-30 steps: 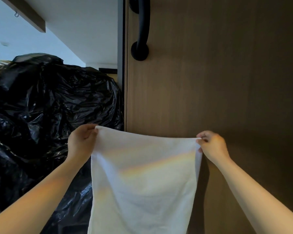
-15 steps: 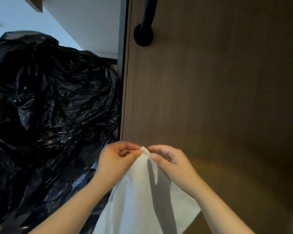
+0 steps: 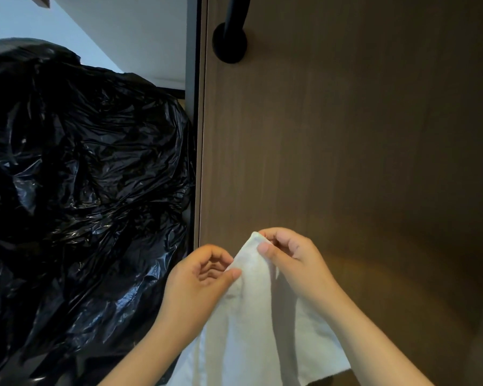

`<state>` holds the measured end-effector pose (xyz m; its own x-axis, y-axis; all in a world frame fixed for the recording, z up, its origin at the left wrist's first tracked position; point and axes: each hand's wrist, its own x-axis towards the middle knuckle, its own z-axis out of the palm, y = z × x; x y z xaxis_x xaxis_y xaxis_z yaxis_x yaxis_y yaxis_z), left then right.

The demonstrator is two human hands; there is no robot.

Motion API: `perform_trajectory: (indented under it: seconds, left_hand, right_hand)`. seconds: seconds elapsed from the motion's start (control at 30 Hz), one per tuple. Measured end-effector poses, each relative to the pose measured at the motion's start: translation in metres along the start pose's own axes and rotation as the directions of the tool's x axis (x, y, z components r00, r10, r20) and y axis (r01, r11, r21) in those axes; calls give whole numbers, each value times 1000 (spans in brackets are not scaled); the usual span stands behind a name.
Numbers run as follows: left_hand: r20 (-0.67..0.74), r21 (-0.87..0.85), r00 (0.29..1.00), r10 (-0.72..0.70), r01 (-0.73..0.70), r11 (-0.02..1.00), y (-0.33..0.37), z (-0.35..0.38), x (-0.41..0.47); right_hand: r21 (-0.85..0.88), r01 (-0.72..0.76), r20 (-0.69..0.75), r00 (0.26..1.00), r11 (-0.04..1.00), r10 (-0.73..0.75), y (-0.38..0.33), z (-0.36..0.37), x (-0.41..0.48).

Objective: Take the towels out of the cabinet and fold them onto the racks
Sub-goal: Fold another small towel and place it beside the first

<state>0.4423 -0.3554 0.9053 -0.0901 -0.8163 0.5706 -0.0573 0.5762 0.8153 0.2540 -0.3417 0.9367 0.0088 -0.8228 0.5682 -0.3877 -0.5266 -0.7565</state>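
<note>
From the head view, a white towel [image 3: 251, 324] hangs before the wooden cabinet door [image 3: 346, 162], its top corners pinched together by the right hand [image 3: 293, 263] and left hand [image 3: 201, 277]; soft, light and limp, it looks best held by corners or edges.

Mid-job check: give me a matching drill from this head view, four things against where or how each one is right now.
Things:
1 white towel
2 black plastic bag
3 black handle
4 right hand

Places or states:
A mounted near the top of the wooden door
B pinches a cloth's top corner
C crumpled, left of the door
D hangs down at bottom centre

Pairs: 1-D, 2-C, 3-A, 4-B
</note>
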Motion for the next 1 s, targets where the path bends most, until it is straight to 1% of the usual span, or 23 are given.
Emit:
perform_trajectory:
  seconds: [0.07,0.13,0.2,0.3,0.43,0.57,0.7,0.77,0.87,1.0]
  left_hand:
    - [-1,-3,1000,20,-20,1000,2,1,1]
    - [24,-6,999,23,-23,1000,4,1,2]
    - [94,9,996,13,-14,1000,4,0,3]
    - [207,76,978,-18,2,997,2,-2,6]
    - [260,163,965,-45,2,987,-2,-6,15]
    - [240,253,971,-8,-55,966,-6,-8,23]
    - [206,318,978,11,-77,945,-9,-12,26]
    - [200,371,979,24,-99,923,-12,-14,26]
    - [186,432,982,-6,-76,899,-19,-18,26]
    - [173,527,983,-63,-39,849,-31,-27,29]
  right_hand:
    - [5,15,5,1000,1000,-15,-4,-1,2]
    - [-7,45,-22,999,999,-45,-7,-1,4]
    - [-23,59,-62,996,998,-60,-7,-1,5]
    - [-37,65,-112,991,997,-69,-9,-3,10]
    - [-46,99,-176,979,994,-106,-19,-13,25]
    - [-53,124,-205,970,991,-133,-30,-25,39]
    - [-63,156,-219,962,986,-166,-39,-32,44]
    - [-67,164,-248,953,984,-175,-41,-35,45]
    - [-69,174,-314,931,982,-187,-43,-45,46]
    - [-109,159,-316,930,981,-186,-43,-54,47]
